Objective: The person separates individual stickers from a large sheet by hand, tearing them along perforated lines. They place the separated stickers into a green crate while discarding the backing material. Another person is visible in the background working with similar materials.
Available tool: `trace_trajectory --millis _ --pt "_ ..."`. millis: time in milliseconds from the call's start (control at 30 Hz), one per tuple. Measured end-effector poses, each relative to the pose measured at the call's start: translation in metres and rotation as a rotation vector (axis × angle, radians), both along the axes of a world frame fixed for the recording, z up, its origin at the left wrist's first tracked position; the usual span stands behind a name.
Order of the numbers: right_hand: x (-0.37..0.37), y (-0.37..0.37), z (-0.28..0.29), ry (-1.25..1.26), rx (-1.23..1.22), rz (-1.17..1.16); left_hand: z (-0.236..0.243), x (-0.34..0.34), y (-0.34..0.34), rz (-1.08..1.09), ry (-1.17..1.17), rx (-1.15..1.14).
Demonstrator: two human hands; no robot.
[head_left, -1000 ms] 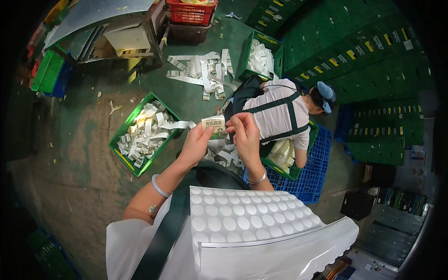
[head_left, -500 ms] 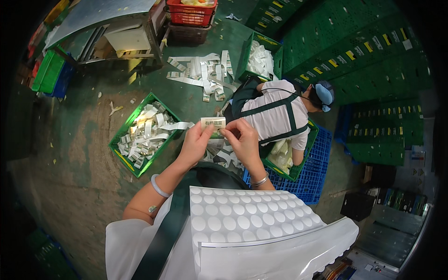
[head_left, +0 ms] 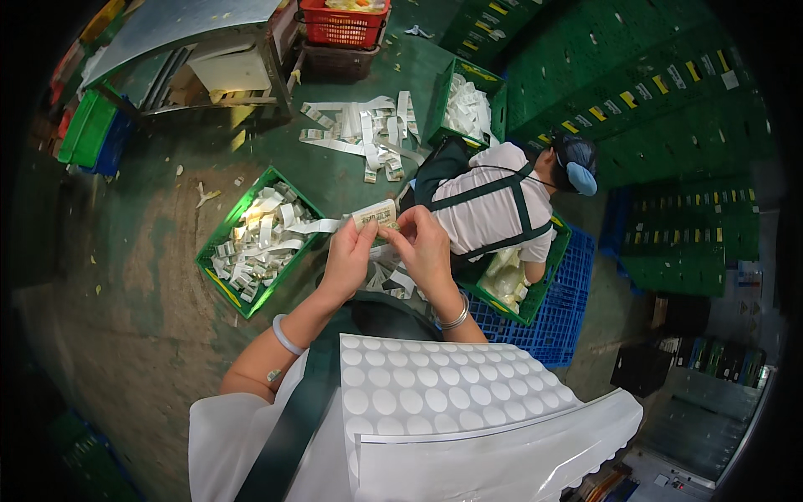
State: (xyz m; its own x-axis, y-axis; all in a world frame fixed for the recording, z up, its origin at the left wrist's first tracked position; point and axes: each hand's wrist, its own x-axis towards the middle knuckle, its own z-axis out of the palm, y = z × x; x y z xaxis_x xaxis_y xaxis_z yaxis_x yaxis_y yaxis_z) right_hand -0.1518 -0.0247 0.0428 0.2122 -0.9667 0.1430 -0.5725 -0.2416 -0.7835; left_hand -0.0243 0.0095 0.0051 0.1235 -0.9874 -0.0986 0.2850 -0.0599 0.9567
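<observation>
A printed label (head_left: pixel 375 215) on a white strip is held up in front of me. My left hand (head_left: pixel 345 261) is closed on the label strip, thumb on top. My right hand (head_left: pixel 428 256) pinches the label's right edge between thumb and fingers; the fingertips partly cover it. From the left hand the strip (head_left: pixel 318 226) trails to a green crate (head_left: pixel 219 289) filled with similar label strips. More strips (head_left: pixel 400 279) lie below my hands, partly hidden by them. Nearer my body rests a sheet of white round stickers (head_left: pixel 452 376), its lower part folded over.
A co-worker (head_left: pixel 485 197) bends over a green crate (head_left: pixel 525 316) of clear bags on a blue pallet (head_left: pixel 573 289). Loose label strips (head_left: pixel 365 125) lie on the floor ahead, beside another crate (head_left: pixel 500 88). A metal table (head_left: pixel 184 33) stands far left; green crates (head_left: pixel 636 92) are stacked right.
The label has tilted and shifted slightly left. My right hand has moved left and up, closer to my left hand. The co-worker's head has turned.
</observation>
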Motion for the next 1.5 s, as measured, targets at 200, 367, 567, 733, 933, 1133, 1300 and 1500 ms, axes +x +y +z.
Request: trace_trajectory --millis 200,367,567,733,933,1133,1300,1500 --pt "-0.016 -0.014 -0.004 -0.281 0.239 0.167 0.005 0.015 0.001 -0.208 0.048 -0.043" --pt "-0.030 -0.036 -0.003 -0.742 0.448 -0.079 0.013 0.012 0.008 -0.497 0.198 0.167" --pt "-0.021 -0.010 0.002 -0.768 0.525 -0.053 -0.023 -0.001 0.013 -0.242 0.159 0.166" --pt "-0.008 -0.005 -0.011 -0.705 0.397 -0.072 -0.002 -0.007 0.016 -0.186 0.223 0.169" --pt "-0.027 0.009 -0.009 -0.365 0.365 0.103 0.001 0.002 0.017 -0.310 0.227 0.152" --pt "-0.024 -0.009 0.009 -0.886 0.502 0.138 0.009 -0.007 0.045 -1.340 0.172 -0.023" --pt "-0.110 -0.010 0.112 -0.402 -0.114 -0.082 0.065 0.032 0.022 -0.795 0.228 -0.323" --pt "-0.133 0.096 0.232 -0.819 -0.860 0.771 0.182 0.068 0.061 -0.016 -0.113 -1.385"
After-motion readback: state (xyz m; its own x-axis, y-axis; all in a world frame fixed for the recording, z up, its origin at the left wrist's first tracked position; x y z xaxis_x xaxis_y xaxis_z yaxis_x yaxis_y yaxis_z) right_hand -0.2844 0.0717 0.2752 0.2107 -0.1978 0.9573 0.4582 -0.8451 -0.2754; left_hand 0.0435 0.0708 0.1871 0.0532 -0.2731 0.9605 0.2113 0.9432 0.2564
